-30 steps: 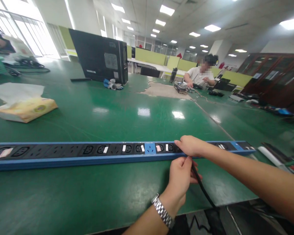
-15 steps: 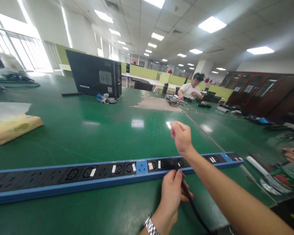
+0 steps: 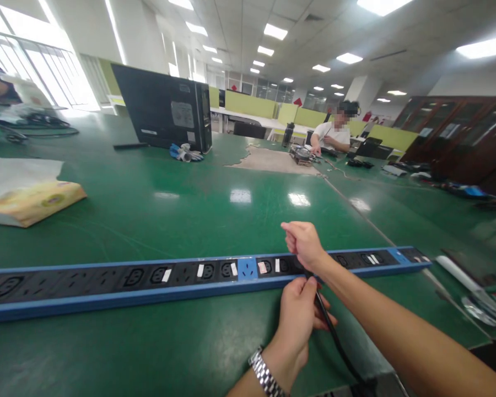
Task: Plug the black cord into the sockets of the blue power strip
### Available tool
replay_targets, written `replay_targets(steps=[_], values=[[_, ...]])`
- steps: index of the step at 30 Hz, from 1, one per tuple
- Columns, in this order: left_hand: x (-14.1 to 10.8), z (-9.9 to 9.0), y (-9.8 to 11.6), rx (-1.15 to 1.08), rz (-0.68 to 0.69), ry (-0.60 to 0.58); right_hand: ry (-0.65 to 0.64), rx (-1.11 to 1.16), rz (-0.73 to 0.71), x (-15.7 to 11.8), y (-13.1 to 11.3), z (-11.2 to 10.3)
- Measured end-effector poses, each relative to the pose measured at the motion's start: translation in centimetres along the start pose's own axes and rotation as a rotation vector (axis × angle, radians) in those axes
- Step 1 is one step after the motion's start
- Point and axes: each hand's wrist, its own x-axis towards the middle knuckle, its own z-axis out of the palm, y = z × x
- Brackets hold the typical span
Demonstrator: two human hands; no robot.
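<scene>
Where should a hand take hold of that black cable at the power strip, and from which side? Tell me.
Grip the black cable close to its plug end, where the left hand pinches it against the blue power strip. Come from the near side: the cable trails off toward the near table edge, and the sockets face up, so the plug end probably lifts straight up.

Open green table (image 3: 231,220) beyond the power strip (image 3: 107,281); tissue pack (image 3: 28,201) sits far left.
</scene>
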Motion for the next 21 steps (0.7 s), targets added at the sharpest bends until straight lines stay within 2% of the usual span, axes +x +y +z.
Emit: replay_targets(steps=[2,3,4,6,8,15,21], values=[[0.1,0.0,1.0,-0.052,-0.051,-0.013,0.102,-0.212,-0.040,-0.1,0.8,-2.9],[0.2,0.1,1.5,-0.093,-0.078,-0.025,0.128,-0.393,-0.060,-0.3,1.3,-4.4],[0.3,0.2,2.1,-0.139,-0.103,-0.030,0.099,-0.639,-0.076,-0.6,1.8,-5.8],[0.5,0.6,3.0,-0.212,-0.154,-0.005,-0.058,-1.115,-0.070,-1.3,2.9,-7.7],[0.6,1.2,3.6,-0.232,-0.188,0.064,-0.171,-1.377,-0.042,-1.8,3.7,-8.3],[1.1,4.4,2.9,-0.196,-0.030,0.359,-0.166,-1.477,-0.049,-2.1,3.3,-7.0],[1.1,5.0,1.4,-0.176,0.039,0.410,-0.171,-1.504,0.005,-1.9,3.7,-7.4]])
